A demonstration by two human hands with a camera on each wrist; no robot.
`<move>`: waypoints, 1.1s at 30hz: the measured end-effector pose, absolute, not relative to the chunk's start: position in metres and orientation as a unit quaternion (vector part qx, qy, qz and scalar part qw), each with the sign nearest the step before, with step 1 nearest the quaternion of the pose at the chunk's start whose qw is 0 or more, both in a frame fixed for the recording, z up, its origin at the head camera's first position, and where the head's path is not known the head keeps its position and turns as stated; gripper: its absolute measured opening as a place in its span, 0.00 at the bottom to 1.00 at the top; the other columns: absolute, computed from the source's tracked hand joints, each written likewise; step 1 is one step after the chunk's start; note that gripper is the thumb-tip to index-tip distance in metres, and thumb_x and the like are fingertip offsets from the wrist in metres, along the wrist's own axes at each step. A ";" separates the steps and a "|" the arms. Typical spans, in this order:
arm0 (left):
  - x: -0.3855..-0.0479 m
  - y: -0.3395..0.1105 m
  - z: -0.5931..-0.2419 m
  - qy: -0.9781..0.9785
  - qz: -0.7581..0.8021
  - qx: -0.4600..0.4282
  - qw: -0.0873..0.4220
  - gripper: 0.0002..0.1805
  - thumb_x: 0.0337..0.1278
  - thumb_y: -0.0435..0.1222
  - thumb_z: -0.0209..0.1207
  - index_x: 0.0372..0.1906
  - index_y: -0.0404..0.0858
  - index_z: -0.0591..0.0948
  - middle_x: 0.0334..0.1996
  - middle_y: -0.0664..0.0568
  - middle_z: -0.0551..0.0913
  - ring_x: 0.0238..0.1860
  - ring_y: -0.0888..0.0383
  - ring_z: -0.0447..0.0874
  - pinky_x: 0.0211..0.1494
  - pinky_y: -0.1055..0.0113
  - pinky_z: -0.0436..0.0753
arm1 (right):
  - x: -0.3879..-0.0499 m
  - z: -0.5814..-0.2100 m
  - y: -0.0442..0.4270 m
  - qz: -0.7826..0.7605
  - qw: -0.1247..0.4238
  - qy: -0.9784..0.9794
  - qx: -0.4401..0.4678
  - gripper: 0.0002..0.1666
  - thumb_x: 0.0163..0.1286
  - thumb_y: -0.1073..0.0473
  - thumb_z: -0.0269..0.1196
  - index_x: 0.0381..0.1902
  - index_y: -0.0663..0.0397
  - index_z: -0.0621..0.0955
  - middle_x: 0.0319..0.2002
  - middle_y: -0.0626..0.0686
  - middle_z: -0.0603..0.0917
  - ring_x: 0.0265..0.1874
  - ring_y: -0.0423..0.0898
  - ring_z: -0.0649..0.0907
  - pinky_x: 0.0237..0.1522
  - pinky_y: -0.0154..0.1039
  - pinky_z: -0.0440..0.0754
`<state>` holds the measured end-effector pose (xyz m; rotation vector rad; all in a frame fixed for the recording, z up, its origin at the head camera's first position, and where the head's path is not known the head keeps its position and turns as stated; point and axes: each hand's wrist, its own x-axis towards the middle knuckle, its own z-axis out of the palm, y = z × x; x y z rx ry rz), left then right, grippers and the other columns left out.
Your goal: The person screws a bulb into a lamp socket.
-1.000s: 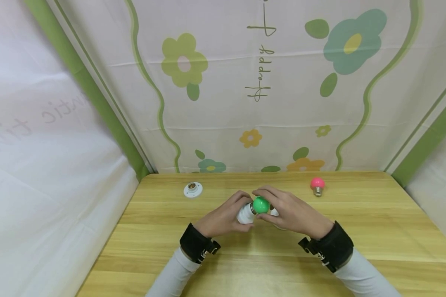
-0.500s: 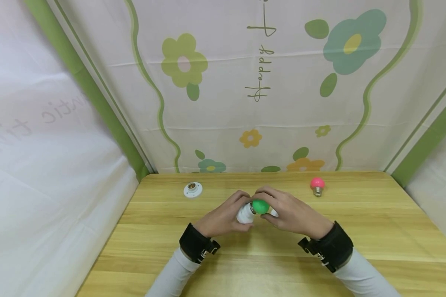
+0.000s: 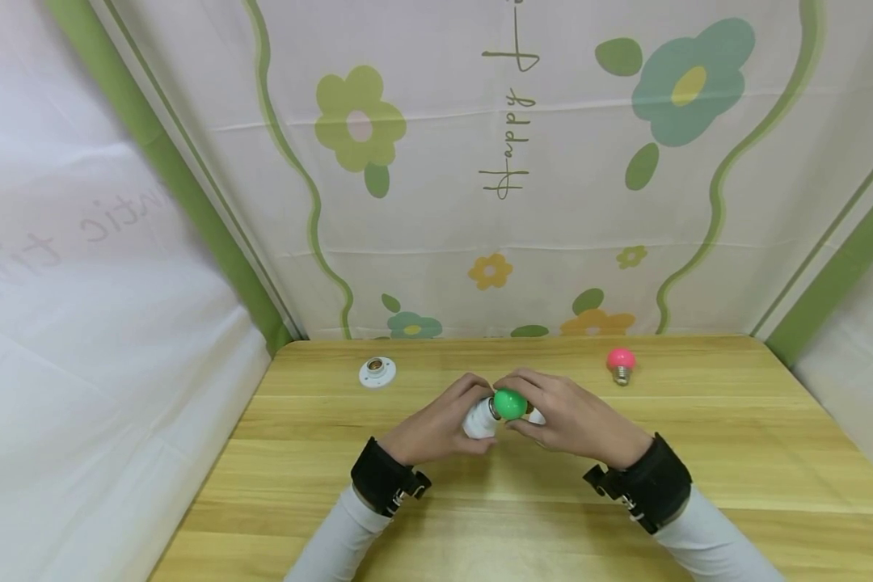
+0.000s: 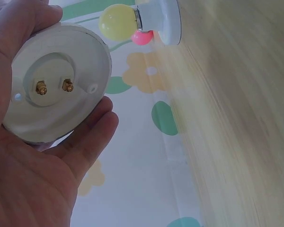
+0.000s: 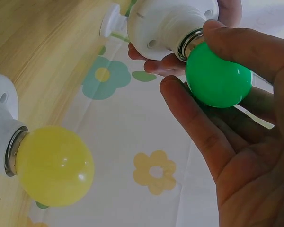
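My left hand [image 3: 440, 422] holds a white round lamp socket [image 3: 480, 420] on its side above the table. Two brass screws show on the socket's back [image 4: 80, 59] in the left wrist view. At the socket's mouth sits a green light bulb [image 3: 511, 404], part of its metal thread visible outside. My right hand [image 3: 575, 416] grips this bulb, the thumb on it near the metal base in the right wrist view. Beside the right hand, a yellow bulb [image 5: 54, 165] sits in a second white socket [image 5: 2, 118]; the hand mostly hides both in the head view.
A third white socket [image 3: 377, 372], with no bulb in it, lies at the table's back left. Toward the back right lies a loose pink bulb [image 3: 622, 365]. The wooden table [image 3: 735, 453] ends at a flower-print curtain [image 3: 422, 202].
My right hand's fingers have shifted around the green bulb, covering its top half a second ago and showing more of it now. My left hand and the socket stay in place.
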<state>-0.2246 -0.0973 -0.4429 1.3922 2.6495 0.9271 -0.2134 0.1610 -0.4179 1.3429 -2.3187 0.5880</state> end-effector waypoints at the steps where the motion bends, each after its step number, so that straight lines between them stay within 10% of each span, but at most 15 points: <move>1: -0.224 -0.097 -0.443 0.845 0.296 0.444 0.004 0.30 0.64 0.38 0.73 0.66 0.37 0.74 0.60 0.50 0.73 0.54 0.60 0.76 0.59 0.72 0.83 | -0.214 -0.418 0.161 0.210 0.199 -0.829 0.479 0.33 0.59 0.60 0.82 0.61 0.58 0.81 0.54 0.49 0.86 0.48 0.41 0.88 0.48 0.38 0.90; 33: -0.224 -0.098 -0.443 0.849 0.287 0.444 0.005 0.30 0.65 0.40 0.72 0.67 0.37 0.74 0.60 0.50 0.73 0.54 0.61 0.77 0.58 0.73 0.83 | -0.212 -0.418 0.159 0.214 0.183 -0.835 0.474 0.27 0.66 0.54 0.78 0.59 0.51 0.81 0.54 0.47 0.83 0.46 0.39 0.86 0.46 0.34 0.89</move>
